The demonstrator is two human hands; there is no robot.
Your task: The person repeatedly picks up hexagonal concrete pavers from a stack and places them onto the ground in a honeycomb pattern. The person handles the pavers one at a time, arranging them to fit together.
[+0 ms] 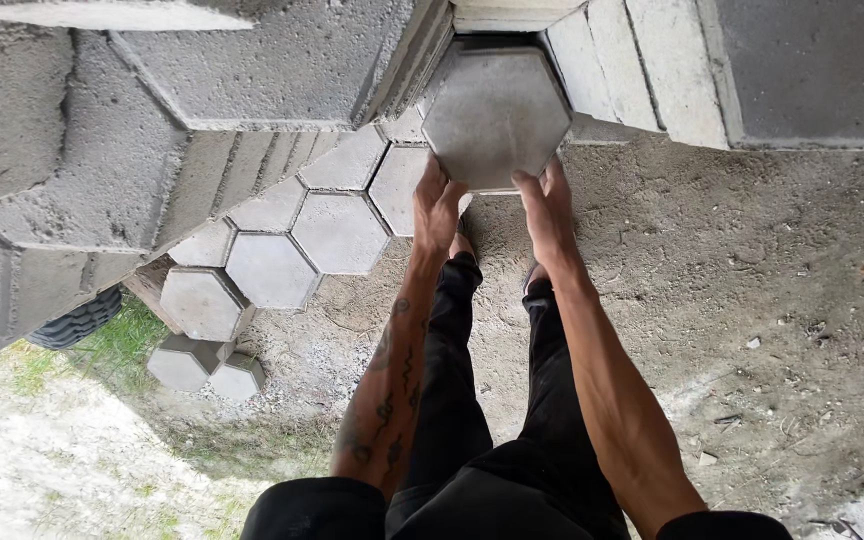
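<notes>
1. Down below the camera, the person's left hand (439, 205) and right hand (546, 205) both grip one grey six-sided paving block (495, 115), which sits near 12 o'clock in the view.
2. Each hand is closed on the block's near edge, the left at its 7 o'clock corner and the right at its 5 o'clock corner, with the fingers curled under where they cannot be seen.
3. The block is held flat side up, over the bare dirt ground (732, 290).
4. At 10 o'clock from the block lies a row of stacked six-sided blocks (337, 232), side by side, running off toward 8 o'clock.
5. The nearest one in that row sits just beside the left hand, and the held block partly covers it.
6. Two smaller six-sided blocks (202, 368) sit on the ground at 8 o'clock, well apart from the hands.
7. Big rough concrete blocks (82, 150) fill the 9 to 11 o'clock side and stand close over the row.
8. More pale concrete slabs (642, 70) stand at 1 o'clock, just beside the held block.
9. A black tyre (77, 320) pokes out at 9 o'clock, next to a patch of green grass (122, 345).
10. The person's legs in black trousers (472, 400) stand right under the arms.
</notes>
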